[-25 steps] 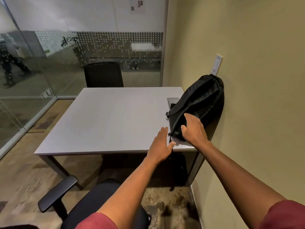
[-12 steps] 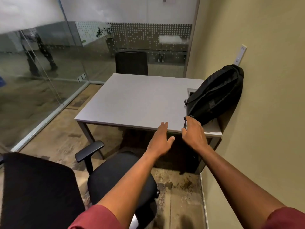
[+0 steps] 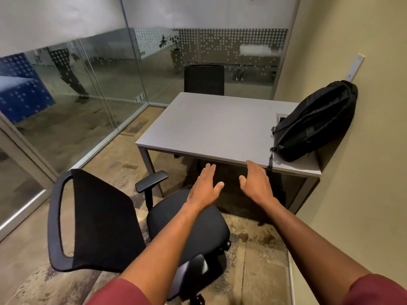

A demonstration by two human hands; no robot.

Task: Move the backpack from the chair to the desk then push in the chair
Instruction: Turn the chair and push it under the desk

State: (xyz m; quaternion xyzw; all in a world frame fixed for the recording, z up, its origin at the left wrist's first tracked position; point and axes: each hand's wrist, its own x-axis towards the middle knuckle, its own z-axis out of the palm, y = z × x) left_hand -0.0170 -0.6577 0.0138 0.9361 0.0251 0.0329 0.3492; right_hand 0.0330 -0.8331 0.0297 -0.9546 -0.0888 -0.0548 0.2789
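A black backpack [image 3: 317, 122] lies on the right end of the grey desk [image 3: 211, 126], leaning against the beige wall, with a strap hanging over the desk's front edge. A black office chair [image 3: 103, 221] stands in front of the desk, turned to the left, its mesh back at lower left and its seat under my forearm. My left hand [image 3: 206, 187] hovers open above the seat's front. My right hand [image 3: 256, 183] is open too, just short of the desk's front edge and clear of the backpack.
A second black chair [image 3: 203, 79] is tucked in at the desk's far side. Glass walls [image 3: 92, 89] close off the left and back; a person walks beyond them. The beige wall [image 3: 363, 172] runs along the right. Bare floor lies left of the desk.
Both hands have let go of the backpack and drawn back from the desk. My view has pulled back and swung left, so the chair's back and seat now show.
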